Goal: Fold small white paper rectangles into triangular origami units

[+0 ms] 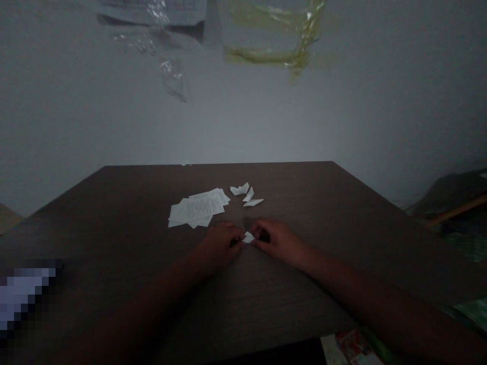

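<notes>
Between my two hands is a small folded piece of white paper point(248, 237), just above or on the dark table. My left hand point(222, 242) pinches its left side between thumb and fingers. On the opposite side my right hand point(276, 237) pinches the right edge the same way. Beyond my hands lie several small folded paper shapes, among them a boat-like one point(239, 189) and a flat pointed one point(253, 203). Left of these, a loose pile of printed paper sheets point(200, 208) is spread out. The fingertips partly cover the held paper.
The brown wooden table point(243, 304) reaches back to a pale wall point(251, 116) with taped plastic on it. A blurred-out pale object point(23, 294) is at the left edge. Dark items and a wooden bar point(456, 210) stand beyond the table's right side.
</notes>
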{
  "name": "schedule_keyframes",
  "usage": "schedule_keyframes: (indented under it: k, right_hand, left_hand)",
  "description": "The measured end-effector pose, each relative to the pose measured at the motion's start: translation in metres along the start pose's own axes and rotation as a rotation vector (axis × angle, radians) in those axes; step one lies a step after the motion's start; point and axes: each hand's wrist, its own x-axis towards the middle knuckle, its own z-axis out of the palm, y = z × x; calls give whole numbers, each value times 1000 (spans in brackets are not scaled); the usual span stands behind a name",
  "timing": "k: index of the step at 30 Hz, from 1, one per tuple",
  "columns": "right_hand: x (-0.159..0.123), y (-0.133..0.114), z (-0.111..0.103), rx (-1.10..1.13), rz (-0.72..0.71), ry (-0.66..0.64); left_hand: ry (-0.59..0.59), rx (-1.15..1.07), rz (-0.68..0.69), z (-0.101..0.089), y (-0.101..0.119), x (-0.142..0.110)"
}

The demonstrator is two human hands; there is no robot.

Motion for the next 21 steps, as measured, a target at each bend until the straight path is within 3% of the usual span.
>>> schedule_keyframes:
  k: [3, 8, 21]
  right_hand:
    - [0, 5, 1, -64, -84, -34]
    - [-1, 6, 0, -147, -178, -79]
    - [0, 0, -13, -189, -41, -119]
  left_hand:
    - [-6, 51, 43, -1, 2, 1]
    - [-91, 66, -16, -7, 7, 0]
    - [-61, 36, -103, -14, 5, -5]
